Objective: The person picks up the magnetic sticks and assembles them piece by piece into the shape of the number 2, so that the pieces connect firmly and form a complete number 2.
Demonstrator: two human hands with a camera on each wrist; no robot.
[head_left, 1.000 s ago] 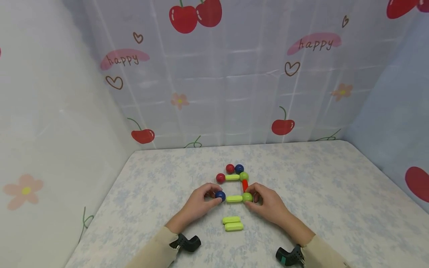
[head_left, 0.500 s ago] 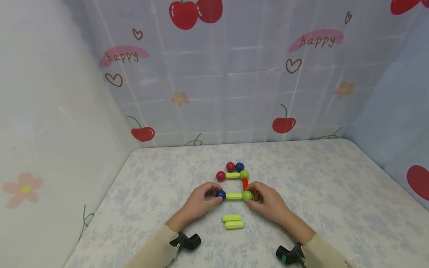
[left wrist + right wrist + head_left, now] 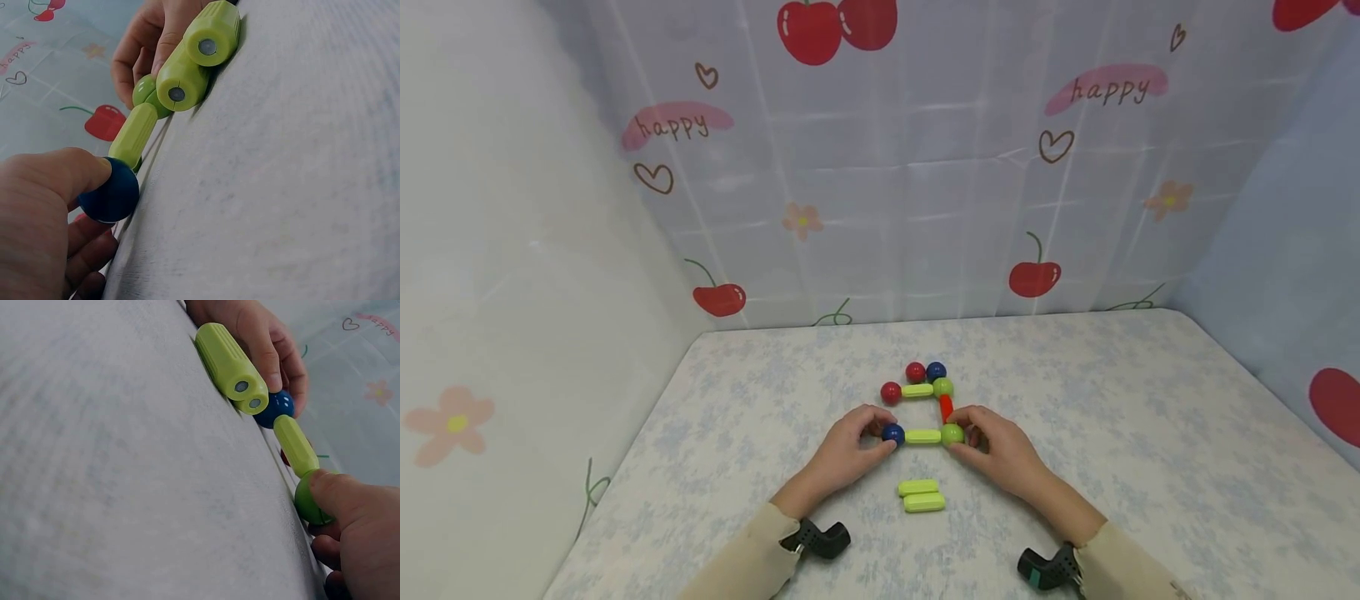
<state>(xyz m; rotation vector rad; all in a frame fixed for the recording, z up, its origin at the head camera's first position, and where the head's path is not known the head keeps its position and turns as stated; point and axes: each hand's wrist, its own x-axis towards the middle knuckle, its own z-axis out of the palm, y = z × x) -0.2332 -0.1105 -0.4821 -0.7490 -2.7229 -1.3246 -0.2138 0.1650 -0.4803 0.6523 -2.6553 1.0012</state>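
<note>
My left hand (image 3: 852,446) pinches a blue ball (image 3: 893,435) between thumb and fingers. This ball meets the left end of a yellow-green rod (image 3: 922,436), whose right end meets a green ball (image 3: 952,434). My right hand (image 3: 1002,447) pinches that green ball. From it a red rod (image 3: 946,408), partly behind my right fingers, runs back to a second green ball (image 3: 943,387). Another yellow-green rod (image 3: 917,390) leads left from there to a red ball (image 3: 891,392). In the left wrist view, my left thumb lies on the blue ball (image 3: 111,192).
Two loose yellow-green rods (image 3: 922,502) lie side by side in front of the hands, with grey metal discs in their ends. Behind the joined pieces sit another red ball (image 3: 915,372) and another blue ball (image 3: 936,372). A printed curtain (image 3: 910,250) hangs behind the table.
A small gap between the held blue ball and the front yellow-green rod has closed. The back rod with its green and red balls has shifted slightly left. Both hands keep their hold.
</note>
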